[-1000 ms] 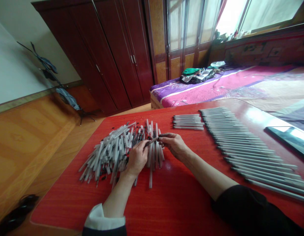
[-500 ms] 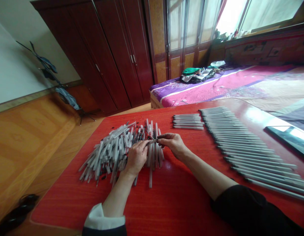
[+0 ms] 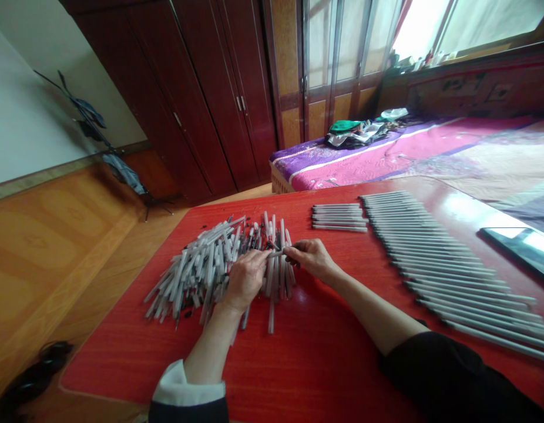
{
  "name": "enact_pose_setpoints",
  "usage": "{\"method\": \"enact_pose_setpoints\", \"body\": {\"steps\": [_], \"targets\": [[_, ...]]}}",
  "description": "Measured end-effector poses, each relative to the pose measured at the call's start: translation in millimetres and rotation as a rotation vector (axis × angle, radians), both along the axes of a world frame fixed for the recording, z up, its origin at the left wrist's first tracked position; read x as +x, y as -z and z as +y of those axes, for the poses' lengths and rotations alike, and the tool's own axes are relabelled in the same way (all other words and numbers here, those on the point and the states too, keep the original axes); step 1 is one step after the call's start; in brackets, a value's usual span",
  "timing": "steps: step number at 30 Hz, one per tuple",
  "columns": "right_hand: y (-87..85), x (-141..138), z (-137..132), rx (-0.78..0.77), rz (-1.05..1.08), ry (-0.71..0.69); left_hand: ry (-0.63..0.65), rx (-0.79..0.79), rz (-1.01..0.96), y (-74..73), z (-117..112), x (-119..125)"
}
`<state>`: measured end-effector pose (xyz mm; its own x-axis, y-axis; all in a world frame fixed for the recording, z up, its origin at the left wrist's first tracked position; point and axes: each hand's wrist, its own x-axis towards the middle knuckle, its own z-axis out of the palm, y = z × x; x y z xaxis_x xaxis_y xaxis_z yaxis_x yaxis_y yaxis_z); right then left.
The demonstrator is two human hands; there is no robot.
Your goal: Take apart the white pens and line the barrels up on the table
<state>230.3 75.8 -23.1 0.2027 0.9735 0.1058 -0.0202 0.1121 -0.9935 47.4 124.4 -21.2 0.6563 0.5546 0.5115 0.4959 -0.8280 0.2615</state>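
Note:
Between my two hands runs a slim pale pen barrel (image 3: 276,254), held level above the loose pen parts. My left hand (image 3: 248,279) is closed on its left end. The fingertips of my right hand (image 3: 314,258) pinch its right end; whether a small dark piece sits there is hard to make out. Under and behind my hands lies a small bunch of translucent barrels (image 3: 272,317). To the left spreads a large heap of clear pen tubes (image 3: 184,276) mixed with black parts, partly hidden by my left hand.
A short stack of pens (image 3: 340,217) lies beyond my right hand. A long row of pens (image 3: 443,264) with dark ends fans down the right side. A dark tablet-like device (image 3: 519,249) rests at the right edge of the red table (image 3: 298,370). Behind stands a bed (image 3: 316,161).
My hands stay together over the bunch, the fingers shifting slightly on the barrel. The whole view has moved a little; the heap and rows look unchanged.

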Motion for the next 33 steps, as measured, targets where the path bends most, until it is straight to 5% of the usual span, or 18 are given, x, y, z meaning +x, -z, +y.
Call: {"method": "enact_pose_setpoints", "body": {"steps": [14,21,27,33], "targets": [[-3.3,-1.3,-2.3,-0.014,0.071,-0.006,-0.009,-0.064,-0.040,1.6,-1.5,2.5],[-5.6,-2.8,-6.6,0.010,-0.129,-0.018,0.017,-0.070,-0.022,0.9,-1.0,2.2],[0.3,-4.6,-4.2,0.057,-0.483,0.113,0.002,-0.053,0.009,-0.2,-2.2,1.9],[1.4,-5.6,-4.1,0.023,-0.519,0.132,-0.004,-0.020,0.029,0.0,-3.6,2.2]]}}
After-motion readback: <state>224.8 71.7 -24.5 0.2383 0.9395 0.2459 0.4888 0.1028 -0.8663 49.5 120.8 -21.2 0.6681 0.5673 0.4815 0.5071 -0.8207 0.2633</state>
